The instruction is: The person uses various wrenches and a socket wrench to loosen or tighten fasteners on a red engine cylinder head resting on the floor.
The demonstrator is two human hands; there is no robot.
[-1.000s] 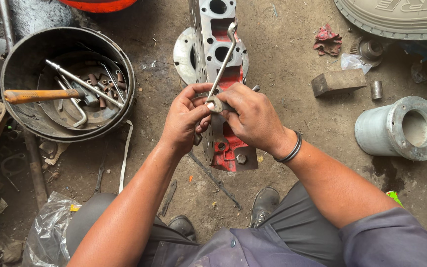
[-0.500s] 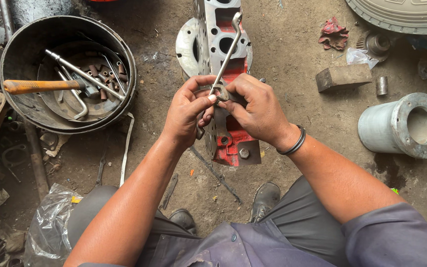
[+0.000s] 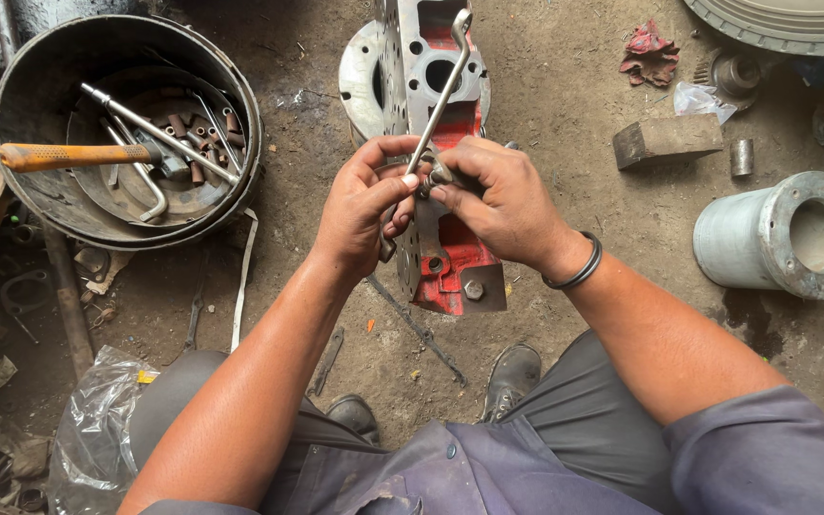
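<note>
1. Grey, oil-stained concrete floor [image 3: 565, 238] strewn with grit and scraps makes up the work surface; the person sits low over it, shoes near the bottom of the view
2. To the left stands a round black metal tub [image 3: 240, 114] holding a wooden-handled hammer [image 3: 69, 155], steel bars and small rusty bolts. To the right lie a grey flanged metal cylinder [image 3: 782, 235] on its side, a small rectangular block [image 3: 665, 140] and a crumpled red rag [image 3: 648, 52]
3. Directly under the hands lies a red and silver machine casting [image 3: 450, 257], partly hidden by them
4. The left hand [image 3: 360, 215] and right hand [image 3: 498, 205] both pinch closed around the lower end of a slim silver metal wrench [image 3: 441, 95], thumbs meeting at a small fitting
5. Its long axis runs from the fingers up and slightly right, away from the person, ringed end farthest
</note>
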